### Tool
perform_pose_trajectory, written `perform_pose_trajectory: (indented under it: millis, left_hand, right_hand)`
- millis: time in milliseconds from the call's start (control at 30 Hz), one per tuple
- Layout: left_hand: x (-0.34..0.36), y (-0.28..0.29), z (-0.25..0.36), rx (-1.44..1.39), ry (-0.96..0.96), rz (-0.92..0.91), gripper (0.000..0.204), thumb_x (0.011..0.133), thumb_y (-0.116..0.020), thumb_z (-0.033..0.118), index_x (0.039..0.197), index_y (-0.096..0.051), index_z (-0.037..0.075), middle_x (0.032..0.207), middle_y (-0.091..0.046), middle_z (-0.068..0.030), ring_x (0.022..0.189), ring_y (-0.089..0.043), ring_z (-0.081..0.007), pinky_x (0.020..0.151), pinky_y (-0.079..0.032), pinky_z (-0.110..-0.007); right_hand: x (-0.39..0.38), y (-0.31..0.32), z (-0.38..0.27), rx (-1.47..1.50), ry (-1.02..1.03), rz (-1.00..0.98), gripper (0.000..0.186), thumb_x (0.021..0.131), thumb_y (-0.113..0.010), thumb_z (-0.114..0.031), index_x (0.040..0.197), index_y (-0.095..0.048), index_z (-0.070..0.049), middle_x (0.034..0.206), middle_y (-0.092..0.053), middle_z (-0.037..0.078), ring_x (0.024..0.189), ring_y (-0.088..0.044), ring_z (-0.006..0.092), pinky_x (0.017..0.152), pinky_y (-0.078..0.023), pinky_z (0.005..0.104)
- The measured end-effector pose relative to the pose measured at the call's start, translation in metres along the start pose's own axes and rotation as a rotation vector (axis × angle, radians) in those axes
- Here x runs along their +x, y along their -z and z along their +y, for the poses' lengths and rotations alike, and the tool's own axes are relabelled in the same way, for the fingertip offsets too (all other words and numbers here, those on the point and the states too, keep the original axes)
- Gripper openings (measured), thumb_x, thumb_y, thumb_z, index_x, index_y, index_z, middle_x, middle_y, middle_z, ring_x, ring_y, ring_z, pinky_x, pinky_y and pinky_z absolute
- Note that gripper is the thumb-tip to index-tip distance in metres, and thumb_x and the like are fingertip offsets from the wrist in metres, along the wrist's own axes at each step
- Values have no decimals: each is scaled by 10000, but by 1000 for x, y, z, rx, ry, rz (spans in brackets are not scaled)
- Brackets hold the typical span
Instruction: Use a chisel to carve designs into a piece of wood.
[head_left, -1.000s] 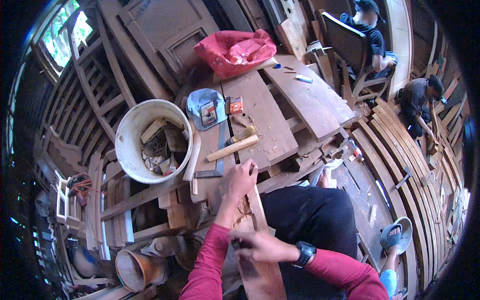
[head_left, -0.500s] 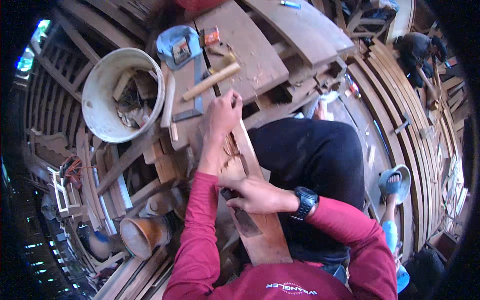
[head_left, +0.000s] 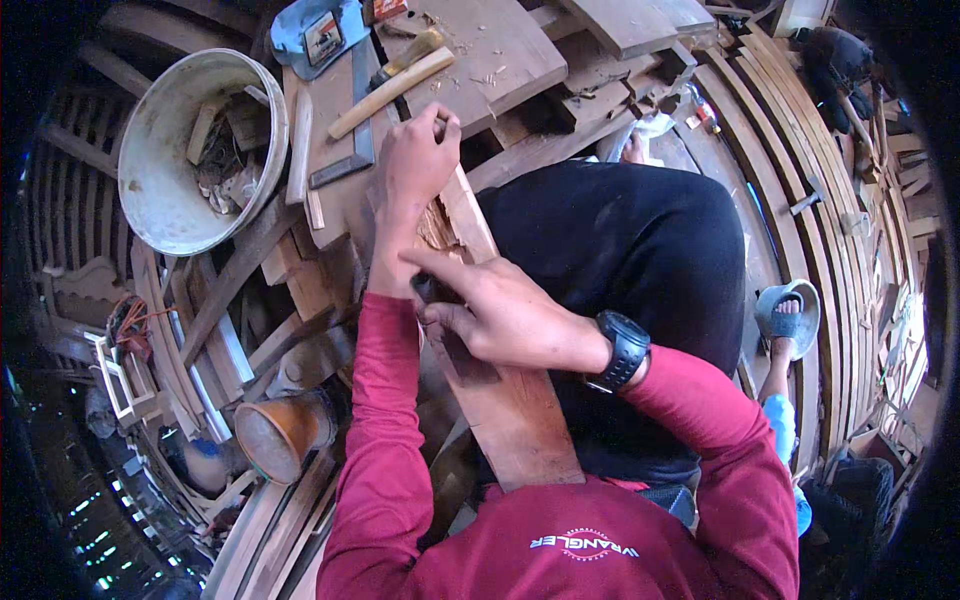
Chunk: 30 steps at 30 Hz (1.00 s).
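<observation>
A long reddish-brown board (head_left: 525,425) runs from my waist out between my arms. My right hand (head_left: 515,315), with a black watch on its wrist, is closed on a dark-handled tool (head_left: 428,288), whose kind I cannot make out. A dark flat patch (head_left: 466,362) lies just below that hand on the board. Farther out, my left hand (head_left: 415,160) is curled into a fist near the board's far end; whatever it grips is mostly hidden by the fingers. Curled wood shavings (head_left: 437,228) gather between the two hands.
At the left stands a white bucket (head_left: 140,190) holding wood scraps. Beyond my left hand are a carpenter's square (head_left: 345,168), a wooden stick (head_left: 390,92) and a blue cap (head_left: 290,42). A hammer (head_left: 806,200) rests on stacked planks at right. Another person (head_left: 840,65) works at upper right.
Both hands have slid farther from my body along the board, and the dark patch has travelled with them. The whole view has also shifted, so the surroundings sit higher in the picture.
</observation>
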<state>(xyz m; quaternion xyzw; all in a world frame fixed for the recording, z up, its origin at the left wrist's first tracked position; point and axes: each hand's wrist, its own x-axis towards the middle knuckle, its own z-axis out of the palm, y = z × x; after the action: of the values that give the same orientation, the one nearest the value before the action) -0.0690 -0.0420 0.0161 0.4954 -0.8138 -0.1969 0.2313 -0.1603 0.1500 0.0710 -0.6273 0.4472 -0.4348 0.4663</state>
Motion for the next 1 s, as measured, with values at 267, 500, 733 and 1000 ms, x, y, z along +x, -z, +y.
perform_pose_trajectory:
  millis: [267,500,733,1000]
  left_hand:
    - [-1,5,3,35,-14,-1,161,930,-635,253,924,-688,100,758,-709,-126,757,-697,-358,682,-533,-456]
    - [2,2,-1,75,-62,21,164,923,-641,251,924,-689,93,742,-707,-124,740,-697,-356,677,-532,-456]
    - [0,1,1,39,-50,24,163,923,-646,246,933,-695,91,748,-709,-132,747,-703,-353,684,-536,-449]
    - [0,3,3,67,-68,30,178,926,-647,249,939,-693,77,739,-708,-139,735,-702,-353,673,-535,-449]
  right_hand:
    - [-2,3,-4,-51,67,-37,542,865,-707,-135,1365,-537,-15,878,-670,272,808,-683,425,699,-538,475]
    - [-9,-9,12,-77,106,-163,538,870,-706,-144,1357,-540,11,919,-692,257,797,-689,421,733,-548,464]
    - [-9,-7,11,-70,15,-80,513,866,-694,-112,1352,-563,-17,931,-696,246,801,-702,399,706,-562,451]
    - [-2,-2,2,-28,-22,108,507,866,-691,-119,1343,-560,-7,866,-678,267,799,-704,401,691,-561,447]
